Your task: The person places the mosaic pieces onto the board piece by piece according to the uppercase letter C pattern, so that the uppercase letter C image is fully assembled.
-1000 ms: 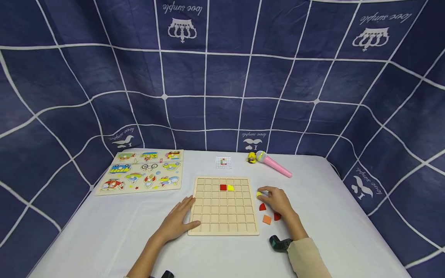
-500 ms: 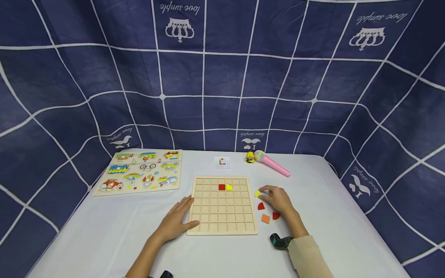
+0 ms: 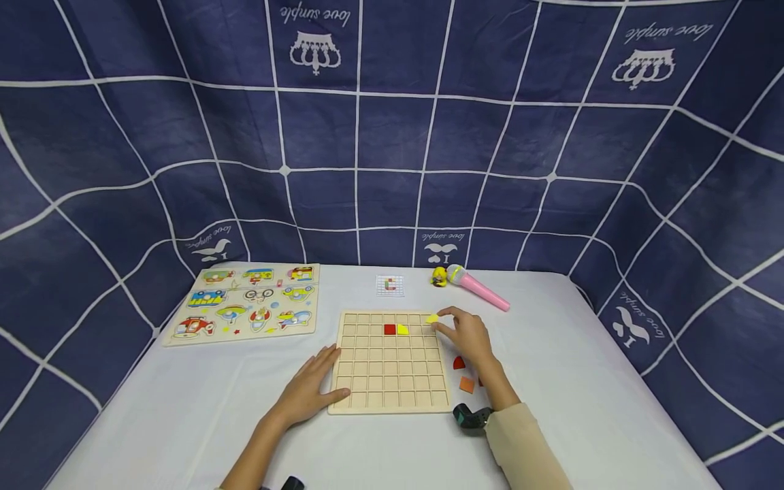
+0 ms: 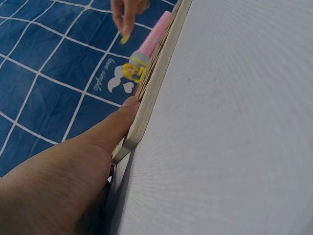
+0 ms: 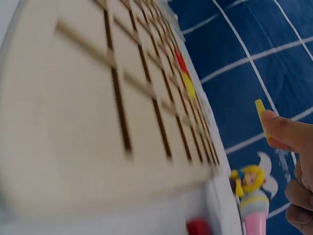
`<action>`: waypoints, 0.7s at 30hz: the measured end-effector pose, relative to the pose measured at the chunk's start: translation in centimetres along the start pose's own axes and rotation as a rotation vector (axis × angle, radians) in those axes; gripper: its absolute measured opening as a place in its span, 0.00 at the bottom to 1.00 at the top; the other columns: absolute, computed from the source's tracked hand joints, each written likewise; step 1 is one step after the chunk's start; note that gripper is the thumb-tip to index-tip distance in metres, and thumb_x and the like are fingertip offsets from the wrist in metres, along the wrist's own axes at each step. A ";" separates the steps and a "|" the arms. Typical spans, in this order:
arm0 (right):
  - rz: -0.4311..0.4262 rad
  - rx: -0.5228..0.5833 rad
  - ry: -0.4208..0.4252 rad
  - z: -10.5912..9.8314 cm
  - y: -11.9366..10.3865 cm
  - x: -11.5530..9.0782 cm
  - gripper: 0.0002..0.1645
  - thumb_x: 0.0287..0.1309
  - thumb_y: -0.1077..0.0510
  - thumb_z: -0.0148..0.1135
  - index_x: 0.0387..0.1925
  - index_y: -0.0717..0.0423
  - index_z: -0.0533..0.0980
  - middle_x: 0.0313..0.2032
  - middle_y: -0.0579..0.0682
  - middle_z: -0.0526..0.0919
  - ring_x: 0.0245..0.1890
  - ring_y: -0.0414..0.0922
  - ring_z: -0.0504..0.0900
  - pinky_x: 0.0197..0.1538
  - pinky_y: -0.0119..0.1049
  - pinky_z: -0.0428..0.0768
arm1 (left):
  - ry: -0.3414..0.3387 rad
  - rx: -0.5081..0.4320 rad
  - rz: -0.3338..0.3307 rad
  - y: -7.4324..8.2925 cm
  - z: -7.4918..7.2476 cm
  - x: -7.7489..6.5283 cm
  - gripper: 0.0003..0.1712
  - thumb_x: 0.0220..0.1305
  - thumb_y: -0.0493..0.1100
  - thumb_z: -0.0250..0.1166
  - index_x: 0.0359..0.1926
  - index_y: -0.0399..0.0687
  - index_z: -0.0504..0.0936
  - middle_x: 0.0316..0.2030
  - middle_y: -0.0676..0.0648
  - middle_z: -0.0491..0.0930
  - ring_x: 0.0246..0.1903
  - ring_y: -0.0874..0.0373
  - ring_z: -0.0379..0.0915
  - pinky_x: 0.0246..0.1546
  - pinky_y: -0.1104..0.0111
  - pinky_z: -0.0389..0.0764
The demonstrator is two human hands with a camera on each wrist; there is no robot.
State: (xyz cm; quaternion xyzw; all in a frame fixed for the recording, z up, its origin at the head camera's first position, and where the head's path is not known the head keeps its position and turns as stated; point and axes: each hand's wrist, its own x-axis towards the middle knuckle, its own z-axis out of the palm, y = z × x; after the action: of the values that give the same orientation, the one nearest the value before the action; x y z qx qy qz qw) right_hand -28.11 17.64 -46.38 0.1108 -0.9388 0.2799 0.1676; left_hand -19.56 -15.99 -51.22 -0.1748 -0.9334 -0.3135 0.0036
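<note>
My right hand [image 3: 470, 338] pinches a yellow quarter-round tile [image 3: 431, 318] between thumb and forefinger, over the upper right corner of a wooden grid board [image 3: 392, 410]. In the right wrist view the yellow tile [image 5: 262, 117] stands up from the fingertips. A red square tile [image 3: 389, 329] and another yellow quarter-round tile [image 3: 403, 330] lie side by side in the board's second row. My left hand [image 3: 310, 384] rests along the board's left edge with fingers extended, its thumb [image 4: 115, 122] on the frame. Right of the board lie a red quarter-round tile [image 3: 459, 363] and an orange square tile [image 3: 467, 385].
Another red tile [image 3: 481, 382] is mostly hidden by my right wrist. Behind the board lies a small printed grid card [image 3: 390, 286]. A pink toy microphone [image 3: 484, 292] and a yellow-haired figurine [image 3: 439, 277] are at the back right. A vehicle peg puzzle [image 3: 245, 303] occupies the back left.
My right hand has lifted the yellow tile from the right of the board and carried it left and away from me, over the upper right corner. The left hand has stayed put.
</note>
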 end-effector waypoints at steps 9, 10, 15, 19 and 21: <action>-0.090 0.038 0.012 3.4 -4.9 1.7 0.20 0.49 0.42 0.67 0.40 0.50 0.81 0.11 0.39 0.58 0.12 0.35 0.52 0.13 0.28 0.52 | 0.003 -0.002 -0.001 0.0 0.0 -0.1 0.53 0.51 0.67 0.62 0.70 0.44 0.55 0.69 0.44 0.51 0.69 0.49 0.40 0.67 0.55 0.42; -0.092 0.043 0.005 3.9 -5.3 1.8 0.20 0.48 0.42 0.67 0.40 0.50 0.81 0.11 0.39 0.58 0.11 0.35 0.52 0.13 0.28 0.52 | 0.004 -0.003 -0.002 0.0 0.0 -0.1 0.53 0.51 0.67 0.62 0.70 0.44 0.55 0.69 0.44 0.51 0.69 0.49 0.40 0.67 0.55 0.42; -0.104 0.053 -0.045 6.0 -6.7 2.1 0.20 0.48 0.43 0.68 0.40 0.49 0.81 0.10 0.40 0.60 0.10 0.36 0.54 0.12 0.29 0.55 | 0.004 0.004 -0.006 0.1 0.0 0.0 0.53 0.51 0.67 0.62 0.70 0.44 0.55 0.69 0.44 0.51 0.69 0.49 0.40 0.67 0.55 0.43; -0.099 0.038 -0.100 7.4 -7.0 2.0 0.19 0.48 0.43 0.68 0.40 0.48 0.81 0.09 0.40 0.63 0.11 0.36 0.57 0.12 0.30 0.58 | -0.002 0.013 -0.012 0.2 -0.1 -0.1 0.52 0.52 0.66 0.63 0.70 0.44 0.55 0.69 0.44 0.51 0.69 0.49 0.41 0.67 0.55 0.43; -0.086 0.023 -0.125 7.9 -6.9 2.0 0.19 0.48 0.42 0.68 0.39 0.47 0.81 0.11 0.39 0.66 0.12 0.36 0.59 0.14 0.30 0.60 | -0.004 0.012 -0.012 0.3 -0.2 -0.1 0.52 0.52 0.65 0.63 0.69 0.43 0.55 0.69 0.44 0.52 0.69 0.49 0.41 0.67 0.55 0.43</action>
State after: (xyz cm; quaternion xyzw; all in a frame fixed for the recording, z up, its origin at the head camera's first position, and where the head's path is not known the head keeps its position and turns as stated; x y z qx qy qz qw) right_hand -29.88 7.28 -48.43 0.1702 -0.9386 0.2757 0.1190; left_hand -19.37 -15.88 -50.89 -0.1696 -0.9363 -0.3075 0.0010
